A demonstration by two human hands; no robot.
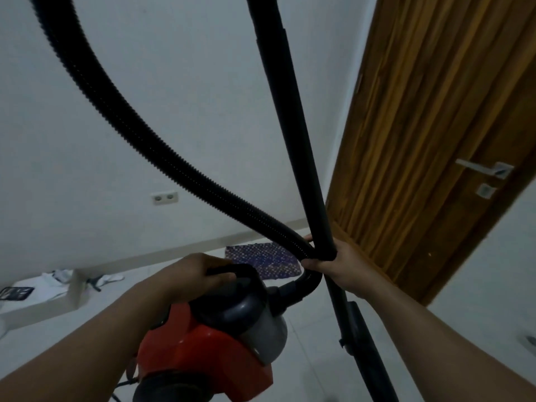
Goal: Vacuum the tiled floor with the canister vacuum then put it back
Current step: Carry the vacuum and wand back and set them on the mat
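A red and grey canister vacuum (208, 346) hangs in the air in front of me above the pale tiled floor (313, 355). My left hand (197, 274) is closed around its black top handle. A ribbed black hose (139, 140) loops up from the canister's front and out of the top of the view. A rigid black wand (293, 134) crosses the hose and runs down to the lower right. My right hand (333, 264) grips the hose and the wand together where they cross.
A wooden door (420, 140) with a metal lever handle (484, 169) stands on the right. A patterned blue mat (261, 259) lies by the white wall. A low box with cloths (52, 288) sits at the left. A double socket (164, 197) is on the wall.
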